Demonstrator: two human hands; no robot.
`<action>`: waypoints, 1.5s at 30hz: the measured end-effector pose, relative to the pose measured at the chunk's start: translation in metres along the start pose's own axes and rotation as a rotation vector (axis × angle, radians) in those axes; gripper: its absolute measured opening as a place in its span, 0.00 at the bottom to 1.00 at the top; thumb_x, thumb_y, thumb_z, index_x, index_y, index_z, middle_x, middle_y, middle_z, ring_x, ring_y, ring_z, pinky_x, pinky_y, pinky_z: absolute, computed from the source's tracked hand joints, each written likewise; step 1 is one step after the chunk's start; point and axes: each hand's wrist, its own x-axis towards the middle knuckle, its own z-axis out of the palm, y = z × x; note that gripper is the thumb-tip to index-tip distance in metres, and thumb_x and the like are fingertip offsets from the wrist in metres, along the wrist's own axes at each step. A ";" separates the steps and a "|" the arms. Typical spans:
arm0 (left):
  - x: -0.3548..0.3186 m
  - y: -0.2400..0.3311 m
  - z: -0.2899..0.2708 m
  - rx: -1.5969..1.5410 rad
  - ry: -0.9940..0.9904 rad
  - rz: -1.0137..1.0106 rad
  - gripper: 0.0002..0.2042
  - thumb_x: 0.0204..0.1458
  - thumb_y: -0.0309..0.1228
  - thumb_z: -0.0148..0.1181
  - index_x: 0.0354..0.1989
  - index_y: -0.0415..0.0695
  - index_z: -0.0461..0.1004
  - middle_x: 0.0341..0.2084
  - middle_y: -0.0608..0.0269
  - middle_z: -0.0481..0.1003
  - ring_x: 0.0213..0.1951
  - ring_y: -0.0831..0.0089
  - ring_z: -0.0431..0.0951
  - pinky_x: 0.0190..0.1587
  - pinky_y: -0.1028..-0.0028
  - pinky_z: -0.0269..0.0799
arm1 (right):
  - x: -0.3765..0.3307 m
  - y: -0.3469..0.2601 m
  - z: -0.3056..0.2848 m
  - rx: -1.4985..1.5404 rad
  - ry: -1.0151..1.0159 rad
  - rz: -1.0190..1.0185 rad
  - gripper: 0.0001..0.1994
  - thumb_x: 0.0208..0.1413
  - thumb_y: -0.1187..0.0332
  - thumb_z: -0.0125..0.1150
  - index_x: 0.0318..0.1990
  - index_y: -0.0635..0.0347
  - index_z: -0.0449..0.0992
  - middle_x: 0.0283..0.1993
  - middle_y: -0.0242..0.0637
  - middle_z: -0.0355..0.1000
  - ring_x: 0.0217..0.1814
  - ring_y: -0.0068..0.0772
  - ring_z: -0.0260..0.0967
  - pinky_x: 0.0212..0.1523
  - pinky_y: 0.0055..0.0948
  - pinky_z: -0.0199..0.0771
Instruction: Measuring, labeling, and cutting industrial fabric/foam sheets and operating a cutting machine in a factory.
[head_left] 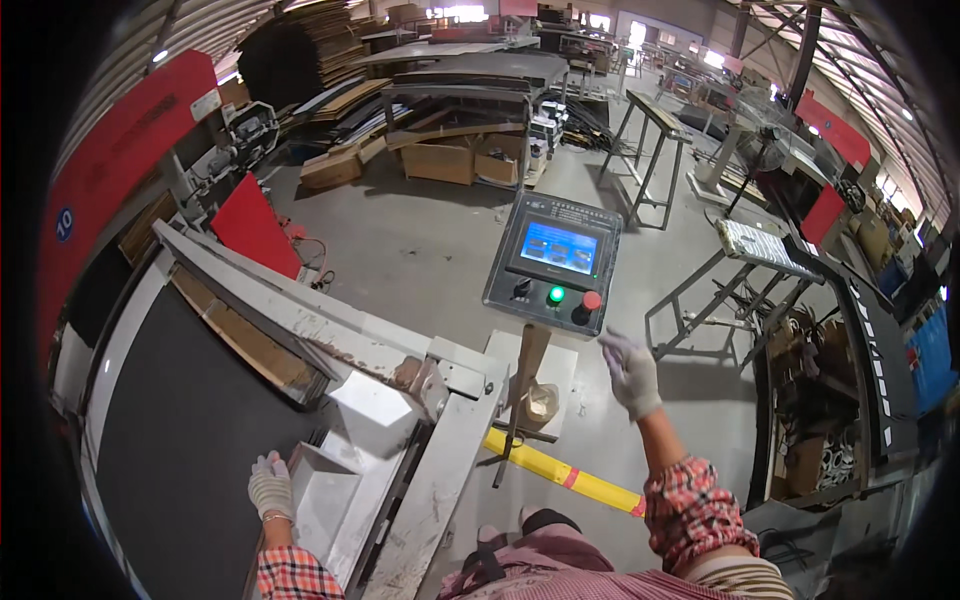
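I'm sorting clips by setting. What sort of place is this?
Most likely a factory workshop. A control panel with a lit screen stands near the person's right hand, tall stacks of sheets rise at the back, and a ribbed roof spans overhead.

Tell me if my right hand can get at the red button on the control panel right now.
Probably yes: your right hand is just below the control panel's lower right corner, near the red button, and nothing visible blocks the way between them.
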 end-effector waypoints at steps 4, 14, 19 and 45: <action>0.004 0.018 -0.003 -0.003 -0.025 -0.212 0.22 0.54 0.43 0.43 0.45 0.38 0.73 0.44 0.44 0.72 0.47 0.49 0.71 0.52 0.61 0.64 | 0.088 0.046 0.028 -0.084 0.037 -0.108 0.12 0.43 0.74 0.59 0.38 0.54 0.75 0.50 0.46 0.68 0.53 0.51 0.64 0.51 0.41 0.65; 0.005 -0.007 0.008 -0.105 0.034 -0.206 0.20 0.57 0.40 0.43 0.43 0.35 0.74 0.42 0.45 0.73 0.47 0.52 0.72 0.52 0.65 0.64 | 0.203 0.129 0.098 -0.442 0.017 -0.332 0.11 0.41 0.70 0.61 0.36 0.48 0.77 0.53 0.46 0.66 0.59 0.53 0.58 0.58 0.47 0.57; 0.006 -0.017 0.012 -0.204 0.084 -0.148 0.18 0.57 0.38 0.42 0.42 0.37 0.74 0.43 0.48 0.73 0.47 0.53 0.72 0.51 0.65 0.63 | 0.194 0.117 0.073 -0.342 -0.054 -0.300 0.10 0.41 0.73 0.60 0.35 0.49 0.77 0.55 0.45 0.65 0.62 0.55 0.55 0.60 0.47 0.54; -0.017 0.016 -0.029 0.120 -0.151 -0.209 0.16 0.55 0.38 0.37 0.40 0.46 0.73 0.42 0.54 0.72 0.46 0.56 0.71 0.49 0.59 0.67 | 0.165 0.154 0.092 -0.298 -0.284 -0.288 0.10 0.55 0.72 0.47 0.38 0.66 0.74 0.59 0.51 0.61 0.66 0.52 0.49 0.62 0.41 0.54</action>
